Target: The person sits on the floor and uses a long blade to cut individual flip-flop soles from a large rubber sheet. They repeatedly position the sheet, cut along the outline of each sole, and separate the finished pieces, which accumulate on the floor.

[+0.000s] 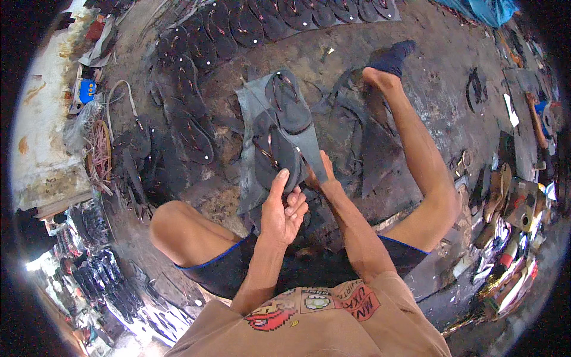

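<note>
Floor [416,53] of packed dirt, dark and stained, carrying everything. Seated on it with legs spread, right foot [389,62] in a dark sock stretched toward the far edge.

Rows of finished black flip-flops [196,89] laid sole-down along the far edge and curving round the far-left corner; straps fitted, pale plug heads showing at the toes. Judged as the done share of the work, and a large one.

Rubber sheet [309,149], grey and stiff, held up off the floor between the knees. Two flip-flop soles lying against it: upper sandal [288,101] with strap in place, lower sandal [273,157] nearer the hands, brownish strap visible.

Offcuts of black rubber [375,149] scattered just right of the sheet, toward the right shin. Judged as trimming waste; more cutting or fitting probably left, though the exact step cannot be told.

Bundled sandals in clear bags [101,273] heaped at the near-left corner. Tools and scraps [505,202] crowded along the right edge, too blurred to name.

Left hand [282,211] closed on the near rim of the lower sandal, thumb pressed up over its heel. Right hand [318,172] mostly hidden behind the sheet, seemingly clamped on its lower edge; grip not fully visible.
</note>
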{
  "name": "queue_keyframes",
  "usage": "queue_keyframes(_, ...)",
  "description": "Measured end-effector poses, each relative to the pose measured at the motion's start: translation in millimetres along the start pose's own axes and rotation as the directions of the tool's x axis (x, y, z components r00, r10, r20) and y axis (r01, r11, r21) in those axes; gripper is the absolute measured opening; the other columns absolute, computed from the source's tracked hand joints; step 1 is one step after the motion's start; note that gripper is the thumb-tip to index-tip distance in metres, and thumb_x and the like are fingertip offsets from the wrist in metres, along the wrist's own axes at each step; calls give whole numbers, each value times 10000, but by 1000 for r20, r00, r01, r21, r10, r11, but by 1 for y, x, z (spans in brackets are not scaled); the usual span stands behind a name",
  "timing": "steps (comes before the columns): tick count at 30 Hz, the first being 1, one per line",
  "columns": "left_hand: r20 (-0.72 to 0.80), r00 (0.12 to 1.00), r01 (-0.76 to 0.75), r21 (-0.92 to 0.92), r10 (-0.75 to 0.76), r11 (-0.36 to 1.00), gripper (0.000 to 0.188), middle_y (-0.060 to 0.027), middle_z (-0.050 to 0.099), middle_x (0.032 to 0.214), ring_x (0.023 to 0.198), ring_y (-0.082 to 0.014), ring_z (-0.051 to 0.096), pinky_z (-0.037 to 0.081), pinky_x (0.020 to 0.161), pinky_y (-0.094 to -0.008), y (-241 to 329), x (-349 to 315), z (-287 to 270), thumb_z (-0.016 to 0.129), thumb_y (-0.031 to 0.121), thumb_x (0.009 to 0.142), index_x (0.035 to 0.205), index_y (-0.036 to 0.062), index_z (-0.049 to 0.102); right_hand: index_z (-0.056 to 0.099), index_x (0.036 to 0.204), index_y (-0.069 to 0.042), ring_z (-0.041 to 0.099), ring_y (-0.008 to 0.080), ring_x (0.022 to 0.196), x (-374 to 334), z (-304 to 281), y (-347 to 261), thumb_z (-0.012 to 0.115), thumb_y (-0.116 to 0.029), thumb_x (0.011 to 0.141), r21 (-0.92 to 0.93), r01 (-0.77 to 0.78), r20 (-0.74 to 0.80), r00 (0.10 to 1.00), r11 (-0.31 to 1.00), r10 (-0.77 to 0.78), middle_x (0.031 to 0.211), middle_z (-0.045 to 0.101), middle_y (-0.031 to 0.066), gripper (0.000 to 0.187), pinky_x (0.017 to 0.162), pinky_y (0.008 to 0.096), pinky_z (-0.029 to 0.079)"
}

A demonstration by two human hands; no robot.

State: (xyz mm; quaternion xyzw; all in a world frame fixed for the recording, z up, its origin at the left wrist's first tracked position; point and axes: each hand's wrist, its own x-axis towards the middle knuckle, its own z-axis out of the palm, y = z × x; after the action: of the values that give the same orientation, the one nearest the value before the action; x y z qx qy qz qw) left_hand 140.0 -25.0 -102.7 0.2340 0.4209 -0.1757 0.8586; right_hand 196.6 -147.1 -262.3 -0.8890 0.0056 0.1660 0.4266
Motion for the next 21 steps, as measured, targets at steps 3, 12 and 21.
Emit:
queue_keyframes(3,-23,999,31,1,-31,1000,412,14,469,578,436,-58,393,338,367,-215,1,-1,-4,657,392,1047,849,37,592,766,1040,-28,738,487,898,18,17,8,569,-582,996,11,24,-78,997,1000,-23,943,752,277,590,782,541,593)
queue_keyframes(12,-114,993,-1,134,16,991,343,25,467,582,434,-50,380,318,386,-219,1,-32,-6,680,391,1030,946,71,593,585,1457,-56,466,384,1457,93,10,-3,746,-319,940,-168,588,-454,666,791,-591,1567,504,214,602,1194,475,389)
queue_keyframes(21,4,1000,14,332,-17,943,596,-12,563,621,484,-75,472,332,420,-236,46,-203,-109,688,590,896,1065,21,639,686,1207,22,658,378,1064,125,-36,5,497,-747,979,126,-136,-33,989,983,141,1110,698,214,824,970,493,502)
